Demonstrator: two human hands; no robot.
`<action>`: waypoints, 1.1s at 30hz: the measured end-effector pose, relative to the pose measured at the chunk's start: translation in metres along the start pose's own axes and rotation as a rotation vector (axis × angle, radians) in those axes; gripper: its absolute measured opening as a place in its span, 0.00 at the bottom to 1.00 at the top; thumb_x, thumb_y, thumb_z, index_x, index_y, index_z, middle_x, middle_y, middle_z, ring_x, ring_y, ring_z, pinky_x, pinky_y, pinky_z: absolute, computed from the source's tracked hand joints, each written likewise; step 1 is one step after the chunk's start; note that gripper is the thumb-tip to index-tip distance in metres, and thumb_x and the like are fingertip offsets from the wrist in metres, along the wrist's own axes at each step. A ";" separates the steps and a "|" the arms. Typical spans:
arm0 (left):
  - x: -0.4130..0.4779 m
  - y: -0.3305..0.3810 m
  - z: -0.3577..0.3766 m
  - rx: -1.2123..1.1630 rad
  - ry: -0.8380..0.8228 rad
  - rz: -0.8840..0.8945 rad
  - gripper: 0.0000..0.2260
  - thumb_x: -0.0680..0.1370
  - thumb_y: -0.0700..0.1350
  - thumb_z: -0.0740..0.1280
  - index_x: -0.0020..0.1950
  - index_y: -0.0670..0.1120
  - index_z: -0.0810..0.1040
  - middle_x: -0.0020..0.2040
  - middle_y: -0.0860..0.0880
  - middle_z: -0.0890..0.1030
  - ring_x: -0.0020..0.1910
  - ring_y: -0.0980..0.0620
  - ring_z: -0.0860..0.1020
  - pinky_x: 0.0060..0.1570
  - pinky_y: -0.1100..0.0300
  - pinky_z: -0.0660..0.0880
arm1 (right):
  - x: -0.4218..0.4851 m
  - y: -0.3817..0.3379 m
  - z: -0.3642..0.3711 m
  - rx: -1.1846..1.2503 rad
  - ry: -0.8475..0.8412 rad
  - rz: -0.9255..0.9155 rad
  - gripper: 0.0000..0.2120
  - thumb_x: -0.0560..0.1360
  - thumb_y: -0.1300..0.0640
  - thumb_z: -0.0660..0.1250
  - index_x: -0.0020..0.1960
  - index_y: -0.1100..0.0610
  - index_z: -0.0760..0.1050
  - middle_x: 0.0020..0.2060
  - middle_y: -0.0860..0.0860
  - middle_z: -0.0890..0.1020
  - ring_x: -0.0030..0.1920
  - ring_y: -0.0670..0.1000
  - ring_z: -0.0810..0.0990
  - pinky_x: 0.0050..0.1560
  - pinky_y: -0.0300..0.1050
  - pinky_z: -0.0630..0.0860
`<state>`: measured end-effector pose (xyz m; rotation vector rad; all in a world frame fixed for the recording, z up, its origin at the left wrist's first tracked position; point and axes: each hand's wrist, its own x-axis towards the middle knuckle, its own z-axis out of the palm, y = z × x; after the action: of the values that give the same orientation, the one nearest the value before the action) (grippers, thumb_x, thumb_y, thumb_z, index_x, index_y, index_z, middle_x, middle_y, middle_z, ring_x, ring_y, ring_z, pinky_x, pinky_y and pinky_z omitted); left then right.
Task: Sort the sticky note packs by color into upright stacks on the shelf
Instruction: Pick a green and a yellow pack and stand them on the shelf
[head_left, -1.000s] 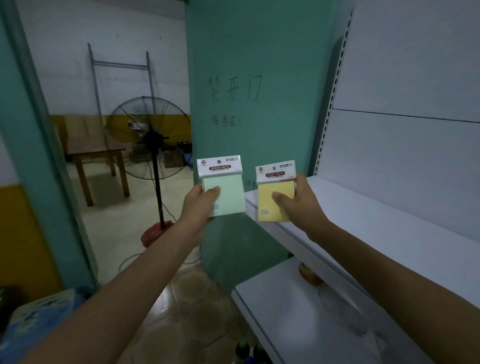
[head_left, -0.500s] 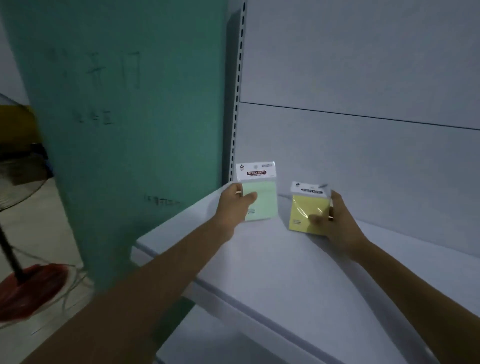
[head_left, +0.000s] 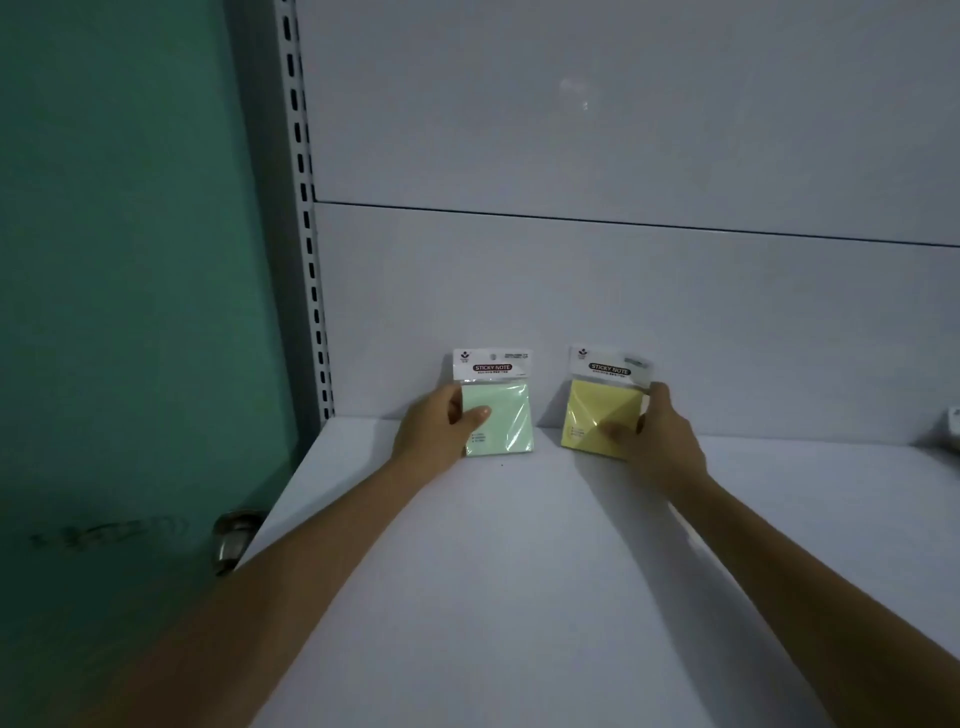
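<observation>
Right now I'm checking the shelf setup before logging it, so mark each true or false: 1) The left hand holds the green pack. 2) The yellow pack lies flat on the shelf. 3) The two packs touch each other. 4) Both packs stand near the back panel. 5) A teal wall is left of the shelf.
1) True: the left hand has its grip on the green pack.
2) False: the yellow pack stands upright, held by the right hand.
3) False: a bare gap of shelf separates them.
4) True: both stand close to the back panel.
5) True: the teal wall is there.
</observation>
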<state>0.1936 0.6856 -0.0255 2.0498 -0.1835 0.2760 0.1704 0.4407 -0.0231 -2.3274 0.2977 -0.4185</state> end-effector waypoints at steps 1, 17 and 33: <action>0.003 -0.004 0.001 -0.064 0.018 -0.011 0.10 0.75 0.47 0.68 0.54 0.45 0.77 0.50 0.45 0.83 0.50 0.46 0.81 0.52 0.44 0.78 | -0.003 0.003 0.005 0.043 0.042 0.022 0.27 0.71 0.47 0.69 0.64 0.52 0.61 0.43 0.49 0.76 0.48 0.57 0.76 0.44 0.48 0.69; 0.012 -0.013 0.001 -0.210 0.210 0.015 0.16 0.72 0.42 0.72 0.49 0.47 0.65 0.41 0.53 0.77 0.38 0.54 0.77 0.43 0.57 0.75 | -0.010 0.005 0.014 0.091 0.155 -0.107 0.36 0.64 0.45 0.75 0.66 0.49 0.62 0.51 0.46 0.77 0.47 0.49 0.78 0.49 0.49 0.75; 0.012 -0.017 0.001 -0.131 0.218 0.090 0.15 0.76 0.35 0.64 0.36 0.54 0.71 0.37 0.56 0.75 0.35 0.60 0.72 0.33 0.74 0.69 | 0.001 0.014 0.022 -0.030 0.108 -0.107 0.34 0.67 0.47 0.73 0.66 0.47 0.57 0.55 0.49 0.77 0.54 0.54 0.77 0.49 0.50 0.71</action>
<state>0.2090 0.6922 -0.0369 1.8696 -0.1550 0.5272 0.1779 0.4442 -0.0478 -2.3611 0.2328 -0.5974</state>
